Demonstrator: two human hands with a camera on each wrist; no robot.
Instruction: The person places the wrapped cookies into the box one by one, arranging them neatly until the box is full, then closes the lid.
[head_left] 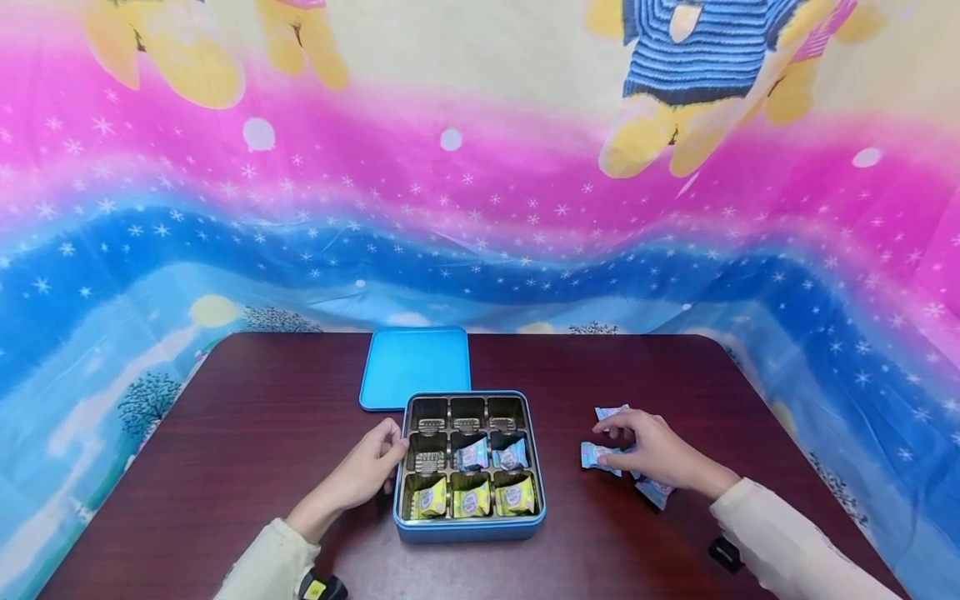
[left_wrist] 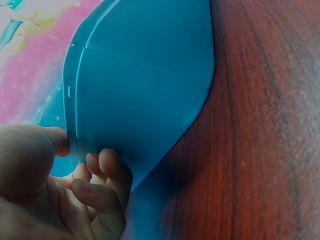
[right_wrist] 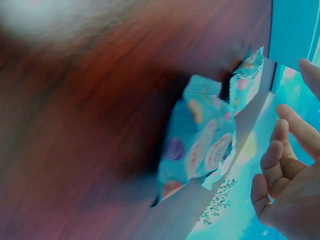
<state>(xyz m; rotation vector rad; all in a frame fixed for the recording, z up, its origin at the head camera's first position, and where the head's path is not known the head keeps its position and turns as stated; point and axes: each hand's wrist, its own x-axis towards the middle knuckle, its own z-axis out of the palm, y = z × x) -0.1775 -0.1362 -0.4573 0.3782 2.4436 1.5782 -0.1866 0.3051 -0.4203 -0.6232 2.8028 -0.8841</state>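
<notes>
A blue tin box point(head_left: 471, 530) holds a divided insert. Three yellow-wrapped candies point(head_left: 472, 501) fill its front row; two blue-wrapped candies point(head_left: 472, 455) sit in the middle row's centre and right compartments. The other compartments show only the dark golden tray. At the box's left side, my left hand point(head_left: 361, 467) holds its edge, thumb at the rim and other fingers curled by the outer wall. My right hand point(head_left: 660, 450) hovers with spread, relaxed fingers over several loose blue-wrapped candies point(head_left: 597, 456) on the table. In the right wrist view, the fingers stand apart from a candy point(right_wrist: 197, 142).
The blue lid point(head_left: 416, 367) lies on the dark red table point(head_left: 300, 400) behind the box, towards the left. A cartoon-printed cloth point(head_left: 465, 183) hangs around the table's back and sides.
</notes>
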